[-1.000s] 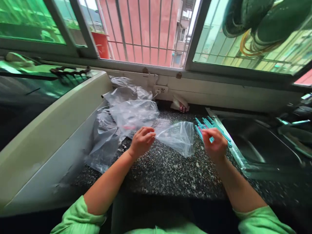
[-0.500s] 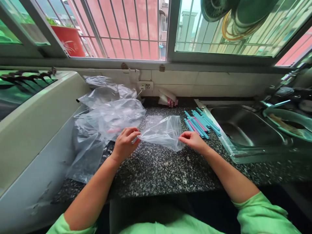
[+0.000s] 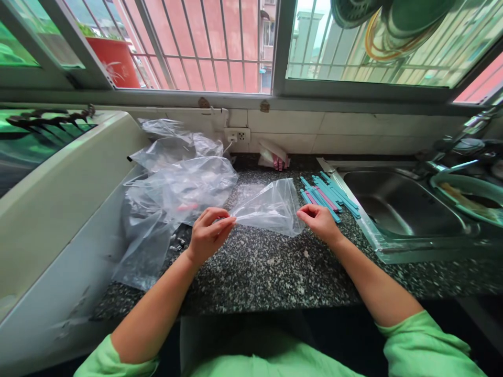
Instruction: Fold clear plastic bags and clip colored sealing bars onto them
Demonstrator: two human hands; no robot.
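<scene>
On the speckled dark countertop (image 3: pixel 255 283), a clear bag (image 3: pixel 271 207) is stretched between two bare hands, between a heap of clear plastic (image 3: pixel 196 183) on one side and a cluster of blue and pink strips (image 3: pixel 338 198) on the other. The chief change over the last second is seen at the right hand (image 3: pixel 321 226): where it was earlier held over the strips, it is now placed at the bag's right edge, with the strips left uncovered just beyond it. By this the bag is attended to by both hands at once, and the strips are touched by neither.

At the bag's left end, the gathered tip is pinched between thumb and fingers of the left hand (image 3: pixel 210 235), a grip that is also seen in the earlier views. The right thumb and forefinger are brought together against the opposite edge; whether film is caught between them cannot be told. The bag is fanned out toward the right and drawn narrow toward the left, and no strip is seen inside it.

Behind the bag, a small packet with pink pieces (image 3: pixel 274 155) is left near the wall. Beyond the strips, a metal sink (image 3: pixel 373 246) is set.
</scene>
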